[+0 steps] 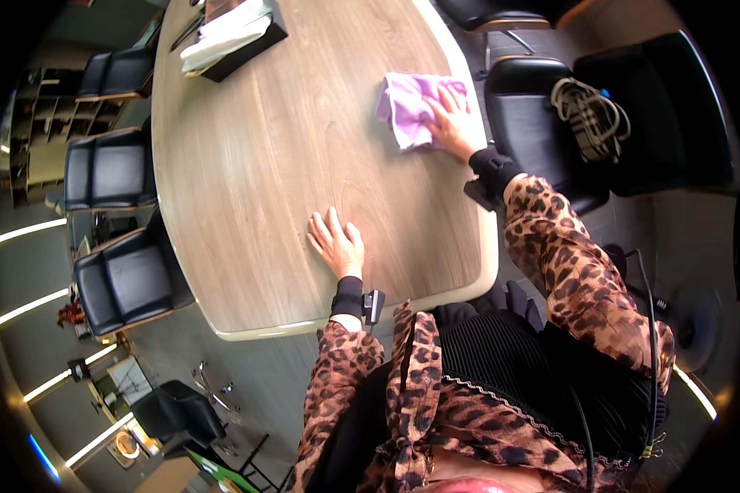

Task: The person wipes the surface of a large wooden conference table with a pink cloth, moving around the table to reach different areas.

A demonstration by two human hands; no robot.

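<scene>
A pink-purple cloth (407, 105) lies bunched on the wood-grain tabletop (253, 185), close to its right edge. My right hand (455, 126) rests on the cloth and presses it against the table, fingers somewhat spread; part of the cloth is hidden beneath it. Nearer to me, my left hand (339, 246) lies palm down on the bare tabletop with its fingers apart, holding nothing. Both wrists wear black straps with small black devices.
At the table's far end stands a black box (246, 55) with white paper or tissue. Black chairs (123, 172) line the left side. Another chair (524, 123) on the right holds a bag with coiled handles (589, 120). A thin cable hangs by my right sleeve.
</scene>
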